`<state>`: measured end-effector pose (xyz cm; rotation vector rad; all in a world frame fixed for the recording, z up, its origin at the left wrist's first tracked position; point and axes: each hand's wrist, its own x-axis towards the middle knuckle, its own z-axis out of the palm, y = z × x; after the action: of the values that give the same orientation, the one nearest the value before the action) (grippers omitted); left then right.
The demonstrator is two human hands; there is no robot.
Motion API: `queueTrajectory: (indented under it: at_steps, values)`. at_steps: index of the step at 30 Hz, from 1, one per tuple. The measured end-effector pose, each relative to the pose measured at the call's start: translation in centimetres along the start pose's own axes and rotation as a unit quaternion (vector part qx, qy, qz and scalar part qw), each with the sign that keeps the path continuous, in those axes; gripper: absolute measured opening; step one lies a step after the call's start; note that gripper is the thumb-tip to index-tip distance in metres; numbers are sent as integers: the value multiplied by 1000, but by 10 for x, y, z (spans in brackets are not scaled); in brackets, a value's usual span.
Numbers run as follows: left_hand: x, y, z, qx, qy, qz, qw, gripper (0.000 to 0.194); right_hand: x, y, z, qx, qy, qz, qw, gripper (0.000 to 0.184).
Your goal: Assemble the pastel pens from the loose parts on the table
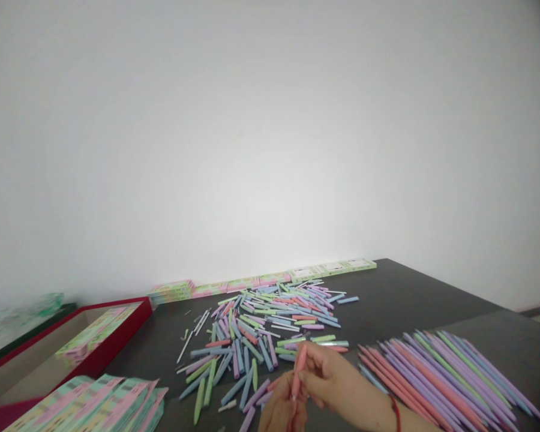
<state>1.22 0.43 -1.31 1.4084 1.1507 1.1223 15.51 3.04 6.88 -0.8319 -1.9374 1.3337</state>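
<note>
In front of me, my right hand [326, 373] pinches a coral pen barrel [299, 367] that stands upright and slightly tilted. A red band circles the right wrist. My left hand [279, 407] is closed below, at the barrel's lower end, where a pale piece shows between the two hands. What else lies inside the left fingers is hidden. Just beyond the hands is a loose heap of pen parts [270, 318] in blue, purple, green and coral, with several thin white refills among them. Right of my right forearm lies a row of long pens [436, 378], side by side.
The dark table [441, 300] runs back to a pale wall. Flat printed boxes [243, 283] line its far edge. At left stand a red-rimmed open box [139, 312] with printed packs inside, a fanned stack of printed packets [103, 405] and clear plastic wrap [22, 321].
</note>
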Motion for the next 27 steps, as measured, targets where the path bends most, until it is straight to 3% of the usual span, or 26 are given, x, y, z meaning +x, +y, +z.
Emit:
queueTrajectory:
  at_steps: [4,9,13,16,19,22,24,27]
  values:
    - [-5,8,-9,173,34,72,982,25,-4,4,-1,33,-2,11,999,3]
    - [-5,9,-16,408,19,104,907,16,-13,35,7,100,8,26,995,14]
    - [-2,1,-17,443,5,103,891,15,-18,62,15,115,31,59,991,21]
    - [0,-7,-19,470,-9,97,877,17,-20,69,12,77,16,91,993,17]
    - [3,-13,-20,515,-26,88,852,20,-24,63,1,-39,30,30,998,14]
    - [3,-13,-19,553,-34,70,830,20,-30,51,-11,-159,43,-57,985,8]
    - [2,-9,-18,573,-45,69,815,20,-33,44,-14,-191,24,-61,980,7]
    - [-3,0,-18,583,-65,97,804,20,-35,38,-14,-167,2,-7,986,14]
